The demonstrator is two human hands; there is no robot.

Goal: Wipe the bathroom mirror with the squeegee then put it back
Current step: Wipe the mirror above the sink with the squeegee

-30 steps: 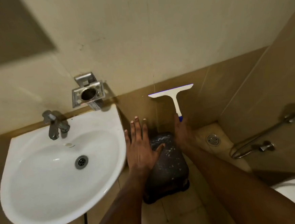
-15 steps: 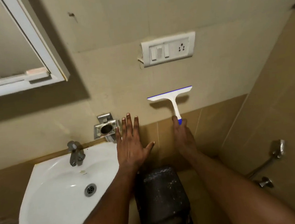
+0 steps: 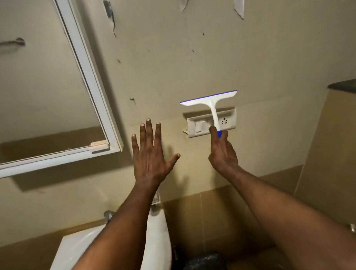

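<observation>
- Holding the squeegee [image 3: 212, 104] by the blue end of its handle, the right hand [image 3: 222, 152] has it upright with the blade on top, in front of the switch plate [image 3: 228, 120] and well to the right of the mirror [image 3: 39, 86].
- The right hand's fingers [image 3: 226, 136] are pinched round the handle's tip, a light hold rather than a full fist.
- The left hand [image 3: 151, 156] is spread flat with its fingers wide apart and holds nothing; it hovers between the mirror and the switch plate, whether touching the wall or just off it I cannot tell.
- By my reading the wiping has not begun: the blade is off the glass, so this is the carry toward the mirror.
- The next move calls for swinging the squeegee left across the white frame, setting the blue edge flat on the glass near the top, and drawing it down with steady pressure; a firmer grip further up the handle would likely help.
- Below the mirror, the white washbasin [image 3: 157, 238] is mostly hidden by the left forearm, so what lies in it cannot be told.
- A dark bin [image 3: 204, 268] sits on the floor to the right of the washbasin; only its speckled top shows, its contents do not.
</observation>
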